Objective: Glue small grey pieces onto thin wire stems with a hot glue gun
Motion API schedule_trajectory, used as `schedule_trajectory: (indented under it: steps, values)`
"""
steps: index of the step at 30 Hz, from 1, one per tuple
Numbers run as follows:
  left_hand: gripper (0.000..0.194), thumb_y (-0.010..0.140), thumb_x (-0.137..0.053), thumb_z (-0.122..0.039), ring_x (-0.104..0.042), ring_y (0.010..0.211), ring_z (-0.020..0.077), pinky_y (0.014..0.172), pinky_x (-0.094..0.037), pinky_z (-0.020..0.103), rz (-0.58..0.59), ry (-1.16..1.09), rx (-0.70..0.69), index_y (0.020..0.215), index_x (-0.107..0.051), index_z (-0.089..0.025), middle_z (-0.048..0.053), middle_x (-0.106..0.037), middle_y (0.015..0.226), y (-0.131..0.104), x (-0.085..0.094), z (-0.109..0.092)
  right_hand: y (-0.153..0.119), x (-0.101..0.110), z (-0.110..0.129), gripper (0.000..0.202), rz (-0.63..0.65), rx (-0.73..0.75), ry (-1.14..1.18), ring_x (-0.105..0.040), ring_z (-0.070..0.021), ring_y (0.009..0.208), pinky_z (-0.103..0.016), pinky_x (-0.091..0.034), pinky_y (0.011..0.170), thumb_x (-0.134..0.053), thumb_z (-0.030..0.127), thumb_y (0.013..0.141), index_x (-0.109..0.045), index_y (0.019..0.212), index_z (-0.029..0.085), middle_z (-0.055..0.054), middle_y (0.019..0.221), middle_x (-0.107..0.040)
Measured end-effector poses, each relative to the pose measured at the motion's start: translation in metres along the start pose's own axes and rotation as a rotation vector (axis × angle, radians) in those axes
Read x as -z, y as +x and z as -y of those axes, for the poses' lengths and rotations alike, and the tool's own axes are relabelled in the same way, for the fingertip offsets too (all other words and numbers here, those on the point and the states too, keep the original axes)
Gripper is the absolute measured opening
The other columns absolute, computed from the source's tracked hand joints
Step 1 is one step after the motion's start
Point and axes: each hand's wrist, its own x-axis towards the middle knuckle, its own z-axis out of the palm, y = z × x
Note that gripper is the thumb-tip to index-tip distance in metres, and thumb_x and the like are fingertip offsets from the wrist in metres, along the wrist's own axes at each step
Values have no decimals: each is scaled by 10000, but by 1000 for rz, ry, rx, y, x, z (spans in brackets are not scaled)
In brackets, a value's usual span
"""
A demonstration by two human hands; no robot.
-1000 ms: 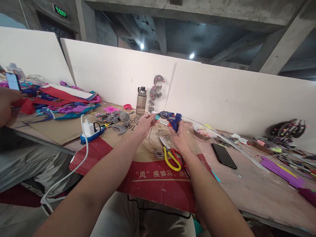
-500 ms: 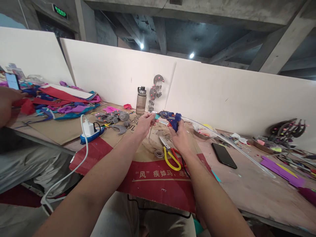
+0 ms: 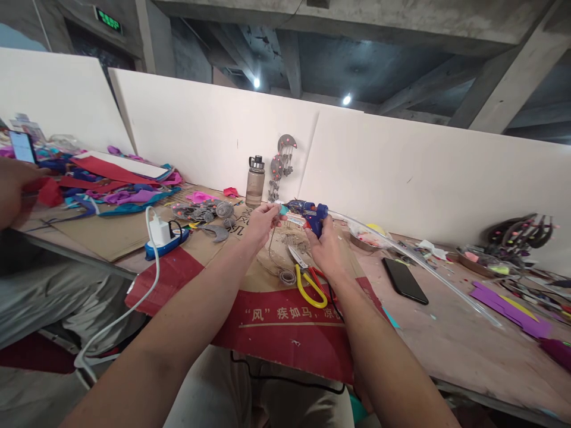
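The right hand point(image 3: 328, 245) grips a blue plastic glue gun point(image 3: 316, 219), apparently angled to bring its nozzle to the small teal piece point(image 3: 284, 210) pinched in the left hand point(image 3: 262, 224). Yellow-and-red-handled metal scissors point(image 3: 311, 292) lie beside the right hand, seemingly for easy reach.

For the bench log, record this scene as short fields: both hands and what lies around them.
Left hand: fingers pinched near the glue gun's nozzle, grey strip hanging below
Right hand: gripping the glue gun
Glue stick: long, clear, jutting from the gun's rear
Between forearms: yellow-and-red-handled scissors and grey coil on cardboard
Behind: upright bottle
Right side: black phone flat on table
Far left: another person's hand, partly cut off
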Motion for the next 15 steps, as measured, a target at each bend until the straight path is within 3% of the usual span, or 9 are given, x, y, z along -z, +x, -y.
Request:
schedule_trajectory:
  steps: [15]
  values:
    - [226, 654, -736, -269, -597, 554, 99, 466, -389, 198, -6, -11, -20, 759, -595, -127, 8, -608, 661, 1, 2, -1, 1, 2, 1, 358, -27, -26, 54, -583, -247, 971, -412, -463, 860, -523, 315, 820, -455, 1152, 198, -115, 1094, -620]
